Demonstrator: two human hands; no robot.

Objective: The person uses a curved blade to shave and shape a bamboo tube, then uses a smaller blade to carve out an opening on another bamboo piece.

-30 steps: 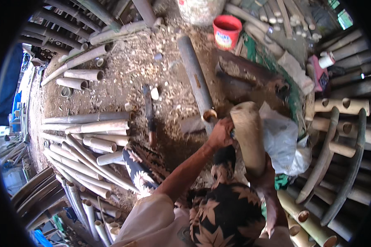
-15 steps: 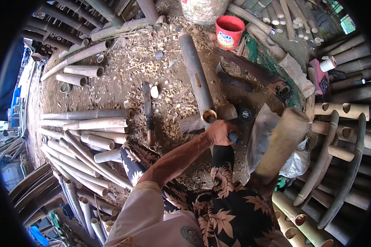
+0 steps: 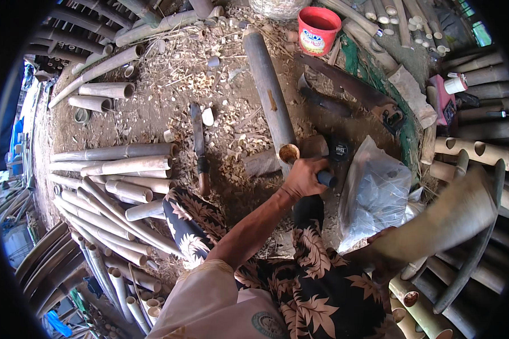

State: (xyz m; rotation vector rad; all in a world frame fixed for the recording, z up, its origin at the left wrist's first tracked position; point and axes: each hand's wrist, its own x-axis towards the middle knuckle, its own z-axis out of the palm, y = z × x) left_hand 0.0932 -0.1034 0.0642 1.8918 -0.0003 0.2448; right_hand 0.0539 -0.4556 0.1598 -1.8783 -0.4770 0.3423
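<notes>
A grey-brown bamboo pole [image 3: 266,90] lies lengthwise in front of me, its hollow near end resting by a wood block [image 3: 259,164]. Right at that end, my left hand [image 3: 303,179] is closed around a tool with a dark round handle [image 3: 326,178]; the tool's working end is hidden. On the right, my right hand [image 3: 374,261], partly blurred and in shadow, grips a thick pale wooden mallet [image 3: 444,217], which is smeared by motion and raised out to the side.
A knife [image 3: 198,148] lies among shavings on the left, near stacked bamboo pieces [image 3: 124,168]. Right of the pole are a handsaw [image 3: 353,90], a red bucket [image 3: 318,33], a black round lid [image 3: 338,151] and a clear plastic bag [image 3: 379,189]. Bamboo frames [image 3: 475,148] stand farther right.
The mallet has swung away to the right, from beside the plastic bag to over the bamboo frames. My left hand keeps its grip near the pole's end. The view has shifted slightly.
</notes>
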